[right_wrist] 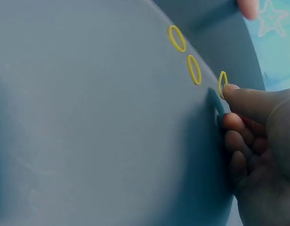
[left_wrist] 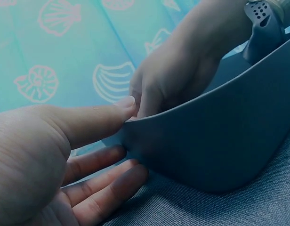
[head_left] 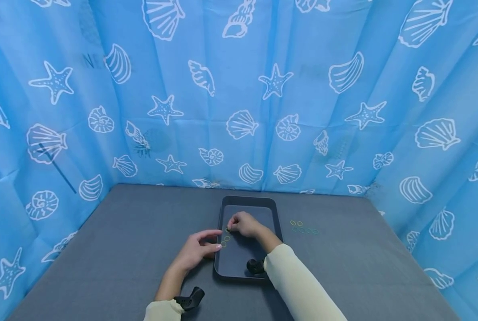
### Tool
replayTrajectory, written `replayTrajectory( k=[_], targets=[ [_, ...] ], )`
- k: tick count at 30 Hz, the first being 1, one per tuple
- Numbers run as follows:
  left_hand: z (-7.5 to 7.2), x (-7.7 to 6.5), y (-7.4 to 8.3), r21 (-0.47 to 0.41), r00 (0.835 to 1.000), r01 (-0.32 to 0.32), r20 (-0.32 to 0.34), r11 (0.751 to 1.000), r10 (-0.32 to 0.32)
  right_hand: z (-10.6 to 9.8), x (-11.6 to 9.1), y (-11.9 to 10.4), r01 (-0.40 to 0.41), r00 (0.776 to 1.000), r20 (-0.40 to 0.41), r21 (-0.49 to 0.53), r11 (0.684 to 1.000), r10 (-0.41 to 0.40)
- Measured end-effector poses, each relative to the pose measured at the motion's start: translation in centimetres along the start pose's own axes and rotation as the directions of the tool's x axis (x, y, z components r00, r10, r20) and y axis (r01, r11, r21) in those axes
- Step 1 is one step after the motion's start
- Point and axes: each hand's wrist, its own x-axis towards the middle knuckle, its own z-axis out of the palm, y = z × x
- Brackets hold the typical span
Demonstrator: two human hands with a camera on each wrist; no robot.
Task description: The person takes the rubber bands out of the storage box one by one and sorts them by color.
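Grey table [head_left: 150, 223]; right hand [head_left: 244, 224] pinches yellow ring [right_wrist: 220, 84], partly hidden; left hand [head_left: 198, 246] relaxed against tray [head_left: 234, 263].

Right grip [head_left: 244, 224] over dark tray [head_left: 239, 263]

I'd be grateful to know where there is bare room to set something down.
Bare tabletop stretches from the left hand leftward to the curtain. Inside the tray, the far end beyond the right hand is free. The tray's left side is crowded with yellow rings and both hands; right of the tray lie more yellow rings and green rings.
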Motion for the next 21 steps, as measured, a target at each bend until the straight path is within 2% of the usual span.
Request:
replayTrajectory(
  k=[7,16,21],
  targets=[
    [0.0,-0.1,0.1,0.005,1.000,0.008,0.000,1.000,-0.008,-0.6,-0.7,-0.5,-0.017,0.999,-0.051,0.088,0.996,0.021],
    [0.0,-0.1,0.2,0.019,1.000,0.018,-0.007,1.000,-0.018,-1.7,-1.0,-0.3,-0.010,0.987,-0.161,0.096,0.995,0.026],
    [0.0,-0.1,0.2,0.026,1.000,0.020,-0.012,0.999,-0.020,-2.6,-1.3,-0.4,-0.001,0.981,-0.194,0.089,0.996,0.018]
  ],
)
